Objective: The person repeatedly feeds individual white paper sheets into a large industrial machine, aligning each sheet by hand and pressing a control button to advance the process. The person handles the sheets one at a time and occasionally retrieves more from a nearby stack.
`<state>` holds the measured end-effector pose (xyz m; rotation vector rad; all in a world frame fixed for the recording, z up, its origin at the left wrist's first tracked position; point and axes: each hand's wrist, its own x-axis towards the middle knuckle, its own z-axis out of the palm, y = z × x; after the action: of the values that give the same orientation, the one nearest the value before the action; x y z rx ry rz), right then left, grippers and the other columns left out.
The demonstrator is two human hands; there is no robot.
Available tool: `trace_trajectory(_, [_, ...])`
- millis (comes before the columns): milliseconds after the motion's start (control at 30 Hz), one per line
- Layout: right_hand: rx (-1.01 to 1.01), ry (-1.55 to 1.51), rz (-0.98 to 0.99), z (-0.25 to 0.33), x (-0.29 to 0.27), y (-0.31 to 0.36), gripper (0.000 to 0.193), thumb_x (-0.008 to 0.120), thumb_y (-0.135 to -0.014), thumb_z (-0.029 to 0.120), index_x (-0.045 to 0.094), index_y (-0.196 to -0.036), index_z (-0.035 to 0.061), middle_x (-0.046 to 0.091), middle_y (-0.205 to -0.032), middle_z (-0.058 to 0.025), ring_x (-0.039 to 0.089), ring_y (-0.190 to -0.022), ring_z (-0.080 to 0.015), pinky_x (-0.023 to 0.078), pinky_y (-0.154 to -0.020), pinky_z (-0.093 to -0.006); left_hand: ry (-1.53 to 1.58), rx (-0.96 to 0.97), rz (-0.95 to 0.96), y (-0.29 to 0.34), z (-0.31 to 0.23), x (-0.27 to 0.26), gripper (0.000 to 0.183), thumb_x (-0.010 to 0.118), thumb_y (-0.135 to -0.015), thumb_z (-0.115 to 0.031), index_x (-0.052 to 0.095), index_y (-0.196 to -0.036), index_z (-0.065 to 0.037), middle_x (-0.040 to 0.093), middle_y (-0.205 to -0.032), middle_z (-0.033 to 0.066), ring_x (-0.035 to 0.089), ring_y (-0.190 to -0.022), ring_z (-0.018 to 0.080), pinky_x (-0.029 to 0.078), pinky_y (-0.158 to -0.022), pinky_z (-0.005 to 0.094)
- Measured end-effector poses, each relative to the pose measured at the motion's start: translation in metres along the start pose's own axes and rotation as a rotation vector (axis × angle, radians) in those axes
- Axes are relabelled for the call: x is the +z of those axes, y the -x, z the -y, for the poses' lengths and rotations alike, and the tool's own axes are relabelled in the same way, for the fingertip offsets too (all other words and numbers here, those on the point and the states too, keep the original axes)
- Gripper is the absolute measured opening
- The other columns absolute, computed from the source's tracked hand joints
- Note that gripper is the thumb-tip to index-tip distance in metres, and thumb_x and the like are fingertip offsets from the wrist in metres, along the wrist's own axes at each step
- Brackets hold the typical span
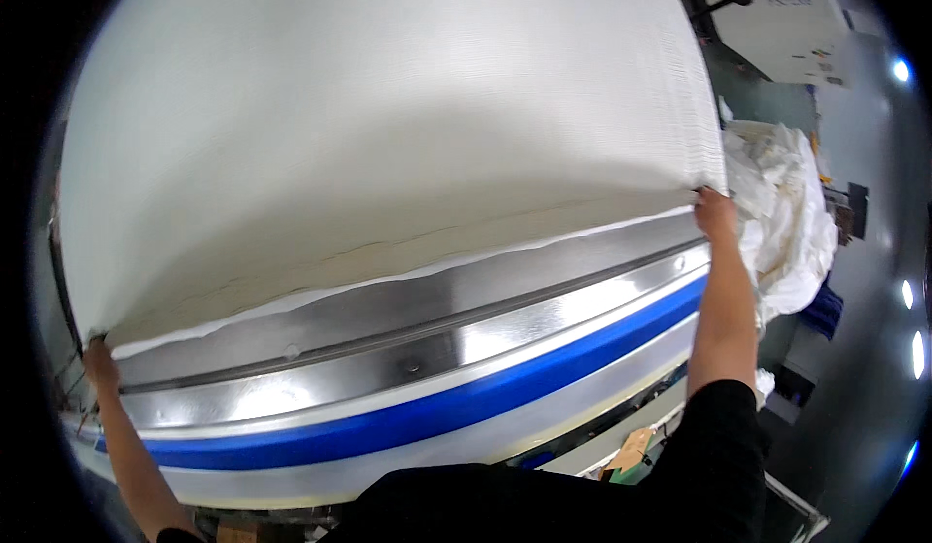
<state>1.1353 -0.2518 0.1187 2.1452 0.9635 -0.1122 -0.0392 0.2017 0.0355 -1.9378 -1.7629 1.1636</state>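
Note:
A wide sheet of white fabric [417, 126] spreads over the machine bed and fills most of the view. Its near edge runs slanting from lower left to upper right, slightly wavy. At the left end of that edge, my left hand [100, 363] is closed on the fabric's corner. My right hand [715, 211] grips the opposite corner at the right, fingers closed over the cloth. Between my two hands the edge lies along a shiny metal plate [408, 302], which shows bare on the near side.
A blue strip [408, 436] runs along the machine's front, close to my body. Crumpled white cloth [791, 223] is heaped to the right of the machine. A white machine housing [786, 29] stands at the far right. A brown piece, perhaps card [631, 449], lies by my right arm.

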Motion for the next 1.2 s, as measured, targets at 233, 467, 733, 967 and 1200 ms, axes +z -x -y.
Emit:
trace_trajectory(233, [-0.040, -0.154, -0.090, -0.047, -0.026, 0.023, 0.037, 0.056, -0.080, 0.014, 0.064, -0.115, 0.0228, 0.067, -0.106, -0.0104, 0.063, -0.097, -0.0303, 0.048, -0.087, -0.0400, 0.115, 0.174, -0.249, 0.074, -0.012, -0.118, 0.037, 0.045, -0.087, -0.007, 0.059, -0.120, -0.015, 0.061, -0.122, 0.0046, 0.053, -0.116, 0.0216, 0.031, -0.106, 0.0466])
trace_trajectory(467, [-0.098, -0.173, -0.190, -0.112, -0.057, 0.082, 0.034, 0.055, -0.080, 0.012, 0.064, -0.113, 0.0146, 0.066, -0.104, -0.0158, 0.062, -0.097, -0.0337, 0.048, -0.083, -0.0428, 0.050, 0.162, -0.164, 0.131, 0.033, -0.187, 0.034, 0.049, -0.084, -0.010, 0.062, -0.115, -0.016, 0.063, -0.114, 0.0085, 0.059, -0.105, 0.0294, 0.040, -0.096, 0.0447])
trace_trajectory(733, [-0.289, 0.034, 0.084, -0.104, -0.004, 0.163, 0.030, 0.060, -0.076, 0.014, 0.067, -0.105, 0.0152, 0.067, -0.094, -0.0160, 0.063, -0.090, -0.0340, 0.049, -0.082, -0.0432, -0.029, 0.298, 0.252, 0.213, 0.035, -0.091, 0.031, 0.057, -0.076, -0.007, 0.066, -0.105, -0.015, 0.066, -0.107, 0.0072, 0.061, -0.101, 0.0253, 0.043, -0.093, 0.0444])
trace_trajectory(967, [-0.354, 0.212, 0.363, -0.062, 0.046, 0.202, 0.024, 0.058, -0.075, 0.016, 0.069, -0.097, 0.0158, 0.068, -0.092, -0.0112, 0.064, -0.087, -0.0307, 0.050, -0.080, -0.0433, -0.347, 0.436, 0.491, 0.244, -0.010, -0.024, 0.015, 0.062, -0.074, -0.012, 0.072, -0.085, -0.012, 0.069, -0.097, 0.0089, 0.065, -0.097, 0.0263, 0.047, -0.088, 0.0452])
trace_trajectory(1200, [-0.460, 0.311, 0.272, -0.066, 0.097, 0.207, 0.021, 0.050, -0.085, 0.020, 0.068, -0.080, 0.0096, 0.068, -0.085, -0.0108, 0.065, -0.083, -0.0317, 0.050, -0.076, -0.0444, -0.296, 0.394, 0.563, 0.231, -0.040, -0.003, 0.022, 0.054, -0.086, -0.021, 0.072, -0.094, -0.013, 0.069, -0.105, 0.0093, 0.065, -0.100, 0.0265, 0.051, -0.078, 0.0439])
